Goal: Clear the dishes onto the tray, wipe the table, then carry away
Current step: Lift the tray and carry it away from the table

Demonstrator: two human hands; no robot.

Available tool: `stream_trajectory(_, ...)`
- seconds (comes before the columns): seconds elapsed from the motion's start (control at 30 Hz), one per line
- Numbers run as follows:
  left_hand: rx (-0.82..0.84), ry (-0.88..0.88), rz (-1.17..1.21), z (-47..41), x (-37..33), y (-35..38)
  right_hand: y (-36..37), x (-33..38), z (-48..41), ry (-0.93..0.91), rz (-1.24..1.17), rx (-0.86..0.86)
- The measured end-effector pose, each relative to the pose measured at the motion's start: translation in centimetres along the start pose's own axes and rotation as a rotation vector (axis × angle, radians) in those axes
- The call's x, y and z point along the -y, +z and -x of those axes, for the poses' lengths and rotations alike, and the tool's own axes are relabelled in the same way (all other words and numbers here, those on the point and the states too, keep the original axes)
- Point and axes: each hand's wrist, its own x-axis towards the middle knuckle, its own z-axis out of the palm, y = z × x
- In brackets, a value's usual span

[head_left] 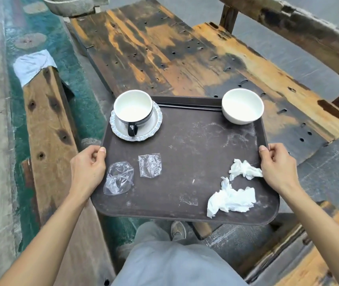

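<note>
We are recording a wooden bench (47,120) running along the left, at 9 o'clock of the tray, with a pale cloth (32,65) lying over its far end. The left hand (88,168) is clamping the tray (195,153) at its 9 o'clock rim, thumb lying on top and fingers curling round the edge. The dark brown tray is sitting in front of the person, above the knees, its far edge overlapping the near end of the worn wooden table (164,48); we cannot tell whether it is resting there. On the tray at 11 o'clock, a white cup (133,108) with a dark handle is standing upright on a scalloped saucer (154,129). At 8 o'clock a rounder wrapper (119,178) and a squarer wrapper (150,165), both clear plastic, are lying near each other without touching. Along the 12 o'clock rim dark sticks (189,107) are lying flat. At 1 o'clock a white bowl (242,106) is standing upright. At 4 o'clock an upper tissue (244,169) is lying against the right hand (277,168), with a lower tissue (231,200) just beside it. The right hand is gripping the 3 o'clock rim, thumb on top. A second bench (308,34) is standing beyond the table at 2 o'clock
</note>
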Motion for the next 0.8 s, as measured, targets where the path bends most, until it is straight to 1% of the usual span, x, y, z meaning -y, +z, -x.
stream_trajectory(0.13, 0.04, 0.04, -0.023, -4.3, -1.0, 2.8, 0.6, -0.1, -2.6, 0.036, -0.013, -0.025)
stream_trajectory(0.4, 0.184, 0.18, -0.037, -15.6, -3.7, 10.9, 3.7, -1.1, -6.1, 0.23, -0.049, -0.161)
stream_trajectory(0.5, 0.259, 0.252, -0.018, -19.9, -4.4, 14.7, 5.9, -1.7, -6.8, 0.307, -0.052, -0.233)
stream_trajectory(0.63, 0.362, 0.367, 0.003, -25.7, -5.0, 20.7, 9.8, -2.5, -7.1, 0.464, -0.051, -0.326)
stream_trajectory(0.8, 0.479, 0.481, 0.014, -30.6, -4.9, 27.9, 14.5, -3.9, -7.1, 0.602, -0.063, -0.436)
